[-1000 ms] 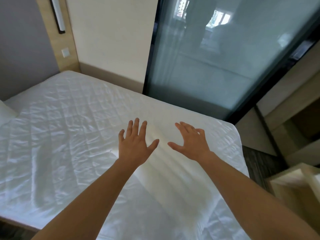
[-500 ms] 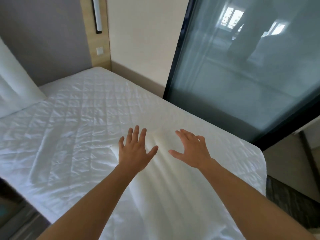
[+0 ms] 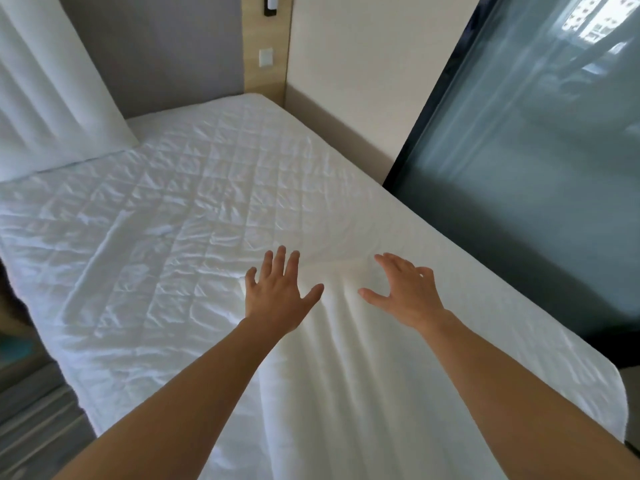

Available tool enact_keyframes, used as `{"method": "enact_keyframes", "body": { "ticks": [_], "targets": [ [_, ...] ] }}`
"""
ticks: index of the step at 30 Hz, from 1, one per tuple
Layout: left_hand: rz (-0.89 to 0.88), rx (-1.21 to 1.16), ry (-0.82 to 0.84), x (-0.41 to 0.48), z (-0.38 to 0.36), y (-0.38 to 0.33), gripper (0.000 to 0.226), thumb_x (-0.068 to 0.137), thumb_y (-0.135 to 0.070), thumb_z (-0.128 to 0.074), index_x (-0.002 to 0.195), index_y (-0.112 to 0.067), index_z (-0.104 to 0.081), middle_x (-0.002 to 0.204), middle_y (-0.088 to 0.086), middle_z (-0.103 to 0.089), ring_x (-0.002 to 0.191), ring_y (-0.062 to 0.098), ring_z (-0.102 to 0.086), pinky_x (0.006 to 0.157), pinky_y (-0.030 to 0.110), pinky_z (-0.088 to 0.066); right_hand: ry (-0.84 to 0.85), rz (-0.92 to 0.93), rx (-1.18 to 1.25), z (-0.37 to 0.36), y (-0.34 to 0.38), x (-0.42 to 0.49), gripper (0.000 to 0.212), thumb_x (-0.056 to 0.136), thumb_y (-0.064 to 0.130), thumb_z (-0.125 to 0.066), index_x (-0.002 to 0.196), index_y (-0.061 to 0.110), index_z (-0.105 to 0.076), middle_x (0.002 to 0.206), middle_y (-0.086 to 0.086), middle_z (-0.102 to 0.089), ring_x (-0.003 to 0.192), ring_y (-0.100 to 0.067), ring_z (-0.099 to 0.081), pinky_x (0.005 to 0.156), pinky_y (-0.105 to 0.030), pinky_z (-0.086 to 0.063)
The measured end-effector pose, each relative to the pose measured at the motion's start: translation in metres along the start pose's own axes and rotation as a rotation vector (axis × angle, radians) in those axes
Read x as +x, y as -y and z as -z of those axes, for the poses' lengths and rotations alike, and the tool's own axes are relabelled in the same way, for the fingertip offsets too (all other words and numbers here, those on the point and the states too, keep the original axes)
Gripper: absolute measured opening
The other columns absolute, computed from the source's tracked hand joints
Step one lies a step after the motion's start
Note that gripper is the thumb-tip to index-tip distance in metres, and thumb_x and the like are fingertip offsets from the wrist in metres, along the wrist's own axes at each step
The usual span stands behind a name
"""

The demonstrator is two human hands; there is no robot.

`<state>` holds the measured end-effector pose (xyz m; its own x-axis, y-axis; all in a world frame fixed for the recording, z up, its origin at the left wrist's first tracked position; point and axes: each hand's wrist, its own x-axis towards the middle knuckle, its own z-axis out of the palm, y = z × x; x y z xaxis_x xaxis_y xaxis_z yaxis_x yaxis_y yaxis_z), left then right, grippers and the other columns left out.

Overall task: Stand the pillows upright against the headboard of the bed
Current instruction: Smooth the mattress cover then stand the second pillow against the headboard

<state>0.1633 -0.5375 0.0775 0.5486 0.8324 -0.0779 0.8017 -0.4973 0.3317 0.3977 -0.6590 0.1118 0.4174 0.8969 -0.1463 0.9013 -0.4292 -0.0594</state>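
A smooth white pillow (image 3: 346, 375) lies flat on the quilted white bed (image 3: 194, 202), running from my hands back toward me. My left hand (image 3: 277, 292) and my right hand (image 3: 405, 292) are both spread open over its far end, holding nothing; whether they touch it I cannot tell. A second white pillow (image 3: 45, 98) stands upright at the upper left, leaning against the grey headboard (image 3: 166, 53).
A dark-framed frosted glass partition (image 3: 536, 168) runs along the bed's right side. A wooden strip with a white switch (image 3: 266, 57) and a cream wall (image 3: 363, 64) stand at the far corner. Grey floor (image 3: 34, 427) shows past the bed's left edge.
The view has swung left, bringing the upright pillow and the headboard into sight. Both hands stay spread over the flat pillow in about the same pose.
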Motion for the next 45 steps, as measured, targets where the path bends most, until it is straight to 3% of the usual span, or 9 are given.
{"method": "enact_keyframes", "body": {
  "ticks": [13,19,23,27,31,35,39,45],
  "targets": [
    [0.003,-0.032,0.163,0.144,-0.164,0.056,0.091,0.091,-0.082,-0.023,0.162,-0.026,-0.01,0.172,0.002,-0.004,0.158,0.023,-0.001,0.124,0.052,-0.009,0.159,0.033,-0.035,-0.153,-0.007,0.175,0.091,0.081,0.084,-0.041,0.155,0.032,-0.031,0.163,0.008,-0.033,0.15,-0.011,-0.028,0.118,-0.046,-0.02],
    [0.036,-0.01,0.2,0.168,-0.21,0.077,0.1,0.083,-0.09,-0.012,0.16,-0.026,-0.019,0.169,0.003,-0.021,0.155,0.026,-0.016,0.123,0.053,-0.011,0.285,0.114,-0.035,-0.2,-0.005,0.22,0.094,0.075,0.09,-0.039,0.151,0.034,-0.039,0.158,0.01,-0.041,0.146,-0.009,-0.034,0.117,-0.039,-0.019],
    [0.019,0.052,0.201,0.175,-0.225,0.082,0.102,0.079,-0.092,-0.008,0.151,-0.025,-0.035,0.145,0.002,-0.051,0.138,0.026,-0.042,0.119,0.054,-0.018,0.351,0.144,-0.015,-0.207,-0.006,0.239,0.091,0.074,0.089,-0.048,0.147,0.035,-0.046,0.147,0.009,-0.054,0.137,-0.013,-0.047,0.115,-0.039,-0.023],
    [0.029,0.071,0.255,0.184,-0.226,0.087,0.103,0.072,-0.097,-0.009,0.132,-0.024,-0.051,0.121,0.001,-0.061,0.118,0.026,-0.054,0.108,0.051,-0.029,0.427,0.152,-0.016,-0.204,-0.002,0.249,0.093,0.064,0.094,-0.044,0.136,0.036,-0.054,0.125,0.011,-0.067,0.117,-0.016,-0.061,0.11,-0.04,-0.034],
    [0.009,0.096,0.255,0.185,-0.218,0.088,0.102,0.069,-0.1,-0.01,0.119,-0.022,-0.054,0.109,0.0,-0.062,0.106,0.025,-0.058,0.098,0.048,-0.037,0.337,0.167,-0.006,-0.204,-0.004,0.243,0.084,0.062,0.095,-0.048,0.115,0.031,-0.061,0.103,0.011,-0.07,0.098,-0.016,-0.065,0.098,-0.037,-0.043],
    [-0.038,0.098,0.244,0.176,-0.202,0.089,0.106,0.066,-0.103,-0.012,0.114,-0.019,-0.054,0.103,0.001,-0.06,0.099,0.025,-0.059,0.093,0.047,-0.041,0.253,0.202,0.009,-0.19,0.0,0.229,0.082,0.06,0.093,-0.056,0.109,0.027,-0.062,0.098,0.011,-0.066,0.093,-0.017,-0.062,0.086,-0.031,-0.039],
    [-0.058,0.052,0.244,0.162,-0.172,0.093,0.108,0.058,-0.108,-0.022,0.107,-0.017,-0.055,0.096,-0.001,-0.055,0.091,0.025,-0.059,0.088,0.042,-0.044,0.148,0.256,-0.077,-0.165,0.009,0.203,0.085,0.06,0.092,-0.062,0.109,0.022,-0.059,0.097,0.01,-0.057,0.094,-0.019,-0.058,0.085,-0.028,-0.033],
    [-0.17,0.073,0.173,0.112,-0.122,0.084,0.095,0.06,-0.106,-0.029,0.1,-0.021,-0.043,0.095,-0.004,-0.059,0.087,0.021,-0.059,0.087,0.04,-0.044,-0.065,0.312,-0.125,-0.131,0.007,0.143,0.088,0.057,0.1,-0.05,0.092,0.02,-0.057,0.083,0.008,-0.057,0.078,-0.02,-0.057,0.088,-0.036,-0.046]
  ]
}}
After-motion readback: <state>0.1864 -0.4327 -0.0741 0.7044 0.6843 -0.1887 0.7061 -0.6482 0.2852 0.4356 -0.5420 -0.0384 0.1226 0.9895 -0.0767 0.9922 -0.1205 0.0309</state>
